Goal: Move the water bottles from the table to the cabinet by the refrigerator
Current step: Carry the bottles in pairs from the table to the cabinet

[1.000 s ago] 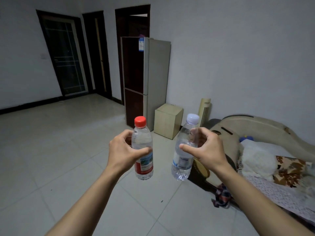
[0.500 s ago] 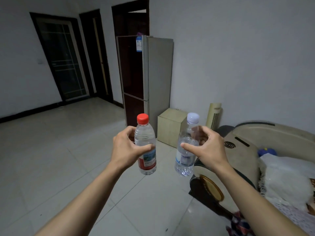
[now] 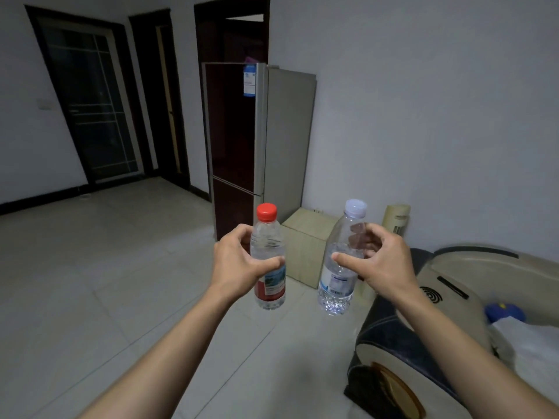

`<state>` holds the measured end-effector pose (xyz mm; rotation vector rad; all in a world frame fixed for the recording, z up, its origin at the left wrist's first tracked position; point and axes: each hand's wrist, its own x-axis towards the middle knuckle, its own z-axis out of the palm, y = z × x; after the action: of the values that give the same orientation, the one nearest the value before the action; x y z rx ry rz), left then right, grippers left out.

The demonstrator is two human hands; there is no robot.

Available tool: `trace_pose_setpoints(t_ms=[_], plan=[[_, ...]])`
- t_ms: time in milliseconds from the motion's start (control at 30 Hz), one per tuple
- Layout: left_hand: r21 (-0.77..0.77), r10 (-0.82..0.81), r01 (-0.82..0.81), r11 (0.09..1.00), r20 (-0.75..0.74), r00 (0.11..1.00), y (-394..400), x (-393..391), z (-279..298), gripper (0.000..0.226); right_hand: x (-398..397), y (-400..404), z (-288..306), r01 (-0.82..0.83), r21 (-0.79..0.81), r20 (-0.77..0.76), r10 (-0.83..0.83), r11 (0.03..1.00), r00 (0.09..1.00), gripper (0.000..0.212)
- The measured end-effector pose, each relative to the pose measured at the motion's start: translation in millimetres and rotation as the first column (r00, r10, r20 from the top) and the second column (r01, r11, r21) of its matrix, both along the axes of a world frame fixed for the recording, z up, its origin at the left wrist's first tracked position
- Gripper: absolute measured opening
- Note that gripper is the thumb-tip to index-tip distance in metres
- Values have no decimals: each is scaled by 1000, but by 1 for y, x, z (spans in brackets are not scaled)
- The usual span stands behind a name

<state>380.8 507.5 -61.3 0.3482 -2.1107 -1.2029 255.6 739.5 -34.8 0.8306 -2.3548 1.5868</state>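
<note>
While both arms reach forward in the head view, the left hand [image 3: 239, 264] curls fingers and thumb round the red-capped bottle [image 3: 268, 258], and the right hand [image 3: 382, 261] grips the white-capped bottle [image 3: 340, 267] the same way, both bottles held upright in the air over the tiled floor [image 3: 90, 282]. Ahead stands the refrigerator [image 3: 260, 146] against the wall, with the small pale cabinet [image 3: 305, 246] just beside it, its top apparently bare though partly hidden by the bottles.
</note>
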Motion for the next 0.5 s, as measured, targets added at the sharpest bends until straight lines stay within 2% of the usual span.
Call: trace_pose_setpoints(t_ms=[300,500], plan=[[46,-53,50,998,55,997,-73,-100,-24,46,-100,-79,-7,19,-44,29,-18,999,999,55],[26,-32,29,999,109,994,-103,-198,-34,46,-194,-108,-30,28,-111,69,-21,993,997,57]])
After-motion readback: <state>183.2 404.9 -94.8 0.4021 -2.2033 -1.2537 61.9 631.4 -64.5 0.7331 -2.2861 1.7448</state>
